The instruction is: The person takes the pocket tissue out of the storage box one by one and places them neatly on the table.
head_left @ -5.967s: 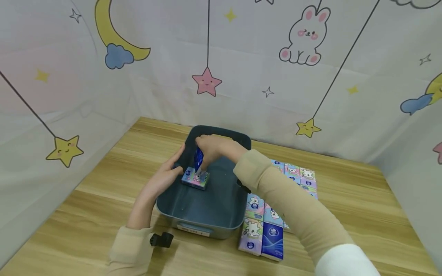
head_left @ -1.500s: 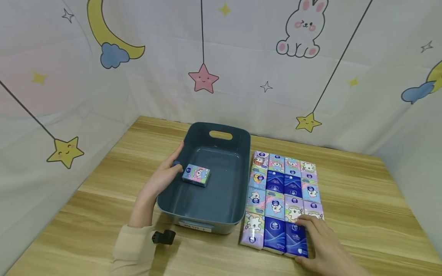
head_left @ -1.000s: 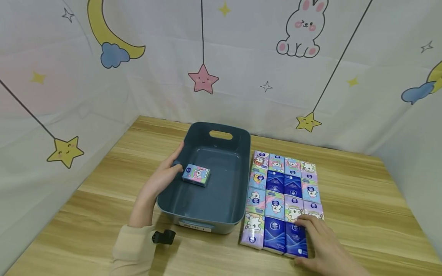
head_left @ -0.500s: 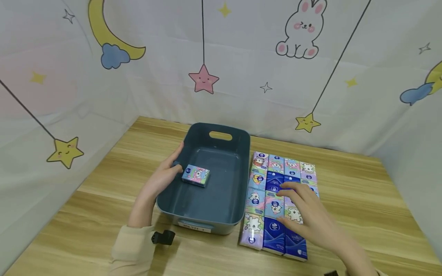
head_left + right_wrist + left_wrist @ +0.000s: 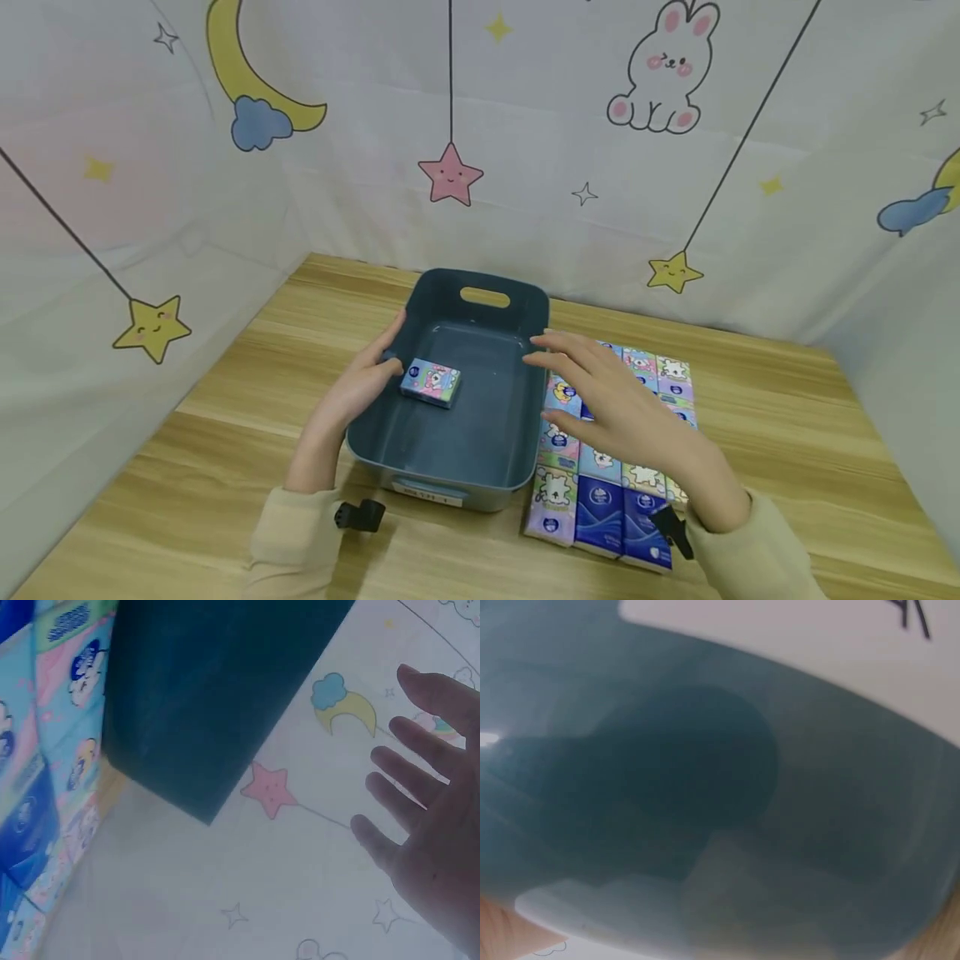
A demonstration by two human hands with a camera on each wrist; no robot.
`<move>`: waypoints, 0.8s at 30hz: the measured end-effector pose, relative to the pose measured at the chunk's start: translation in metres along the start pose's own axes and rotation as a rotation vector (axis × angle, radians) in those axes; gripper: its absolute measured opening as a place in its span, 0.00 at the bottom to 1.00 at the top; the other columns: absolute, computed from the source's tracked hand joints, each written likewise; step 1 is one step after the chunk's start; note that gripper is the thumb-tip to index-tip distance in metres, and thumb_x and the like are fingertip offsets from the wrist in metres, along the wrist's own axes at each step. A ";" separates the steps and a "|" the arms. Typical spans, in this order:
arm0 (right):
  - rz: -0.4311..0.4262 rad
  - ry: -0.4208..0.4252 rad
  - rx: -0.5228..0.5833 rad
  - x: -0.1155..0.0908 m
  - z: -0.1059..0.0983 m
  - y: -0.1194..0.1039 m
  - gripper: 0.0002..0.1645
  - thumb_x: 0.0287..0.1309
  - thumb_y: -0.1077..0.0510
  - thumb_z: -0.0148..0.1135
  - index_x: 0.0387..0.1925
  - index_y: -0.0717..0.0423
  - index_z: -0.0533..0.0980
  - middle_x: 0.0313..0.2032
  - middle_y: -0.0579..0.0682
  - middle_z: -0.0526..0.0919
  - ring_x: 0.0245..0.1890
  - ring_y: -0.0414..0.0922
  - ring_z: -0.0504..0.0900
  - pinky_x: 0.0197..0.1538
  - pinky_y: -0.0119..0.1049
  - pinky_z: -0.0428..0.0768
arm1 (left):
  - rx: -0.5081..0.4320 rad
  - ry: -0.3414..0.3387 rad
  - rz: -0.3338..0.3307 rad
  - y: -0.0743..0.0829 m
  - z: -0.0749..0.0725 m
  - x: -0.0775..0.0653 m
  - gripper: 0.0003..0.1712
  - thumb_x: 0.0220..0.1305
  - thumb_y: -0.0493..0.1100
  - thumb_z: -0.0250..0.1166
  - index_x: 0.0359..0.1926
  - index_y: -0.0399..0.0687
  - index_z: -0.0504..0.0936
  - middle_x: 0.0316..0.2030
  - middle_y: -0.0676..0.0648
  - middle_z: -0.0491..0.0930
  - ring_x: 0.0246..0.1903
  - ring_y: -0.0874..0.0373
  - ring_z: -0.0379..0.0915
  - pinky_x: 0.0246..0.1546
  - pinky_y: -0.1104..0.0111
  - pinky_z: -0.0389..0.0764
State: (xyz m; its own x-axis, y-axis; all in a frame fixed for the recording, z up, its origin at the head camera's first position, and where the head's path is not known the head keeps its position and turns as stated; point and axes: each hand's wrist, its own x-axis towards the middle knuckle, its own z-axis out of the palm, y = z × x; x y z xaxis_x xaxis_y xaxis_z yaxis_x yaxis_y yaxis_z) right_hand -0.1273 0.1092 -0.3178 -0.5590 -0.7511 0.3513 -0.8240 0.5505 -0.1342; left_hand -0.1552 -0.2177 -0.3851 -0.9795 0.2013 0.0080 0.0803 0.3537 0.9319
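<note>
A dark teal plastic bin point(image 5: 480, 442) stands on the table. My left hand point(image 5: 348, 400) grips its left wall, thumb over the inside and fingers outside. One small pastel tissue pack point(image 5: 431, 382) with a cartoon bear lies in the bin near that thumb. My right hand point(image 5: 607, 400) is in the air over the bin's right rim, fingers spread and nothing in them; the right wrist view shows the same empty hand point(image 5: 427, 795). Beneath and right of it, tissue packs point(image 5: 553, 496) lie side by side in a block, with blue ones point(image 5: 598, 512) at the front.
A pale label point(image 5: 427, 492) sits on the bin's near end; the left wrist view is filled by the outer wall point(image 5: 705, 765) there. A white printed curtain point(image 5: 525, 225) encloses the wooden table point(image 5: 765, 442) at the back and sides.
Earlier my right hand held a blue tissue pack in the bin; later it was at a blue pack at the block's front right corner. Now it is empty, back at the bin's rim.
</note>
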 end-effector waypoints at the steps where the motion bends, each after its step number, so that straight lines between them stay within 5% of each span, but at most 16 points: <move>1: -0.021 -0.002 -0.008 0.005 -0.001 -0.001 0.38 0.56 0.50 0.67 0.66 0.49 0.65 0.70 0.51 0.63 0.71 0.50 0.60 0.70 0.52 0.63 | -0.001 -0.001 0.001 0.000 0.000 0.000 0.43 0.65 0.33 0.44 0.76 0.59 0.39 0.77 0.51 0.34 0.76 0.45 0.26 0.73 0.42 0.38; 9: -0.127 -0.073 -0.063 0.041 -0.003 -0.001 0.41 0.53 0.53 0.70 0.67 0.50 0.64 0.69 0.52 0.64 0.71 0.50 0.60 0.72 0.52 0.60 | -0.004 0.000 -0.009 0.001 0.000 0.001 0.43 0.65 0.33 0.44 0.76 0.60 0.39 0.77 0.52 0.34 0.76 0.45 0.26 0.72 0.41 0.37; 24: -0.079 -0.306 -0.105 0.101 0.023 0.004 0.45 0.53 0.53 0.69 0.70 0.47 0.60 0.71 0.50 0.61 0.73 0.50 0.57 0.73 0.54 0.57 | -0.016 -0.005 -0.019 0.002 -0.001 -0.001 0.42 0.65 0.34 0.44 0.76 0.59 0.39 0.77 0.50 0.34 0.76 0.45 0.26 0.72 0.40 0.38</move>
State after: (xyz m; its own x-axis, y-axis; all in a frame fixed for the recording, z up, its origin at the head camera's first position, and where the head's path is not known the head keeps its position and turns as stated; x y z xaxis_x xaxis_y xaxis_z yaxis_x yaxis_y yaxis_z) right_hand -0.1892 0.0270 -0.3044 -0.5088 -0.8588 0.0601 -0.8607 0.5089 -0.0155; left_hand -0.1546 -0.2178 -0.3828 -0.9800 0.1988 -0.0114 0.0586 0.3425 0.9377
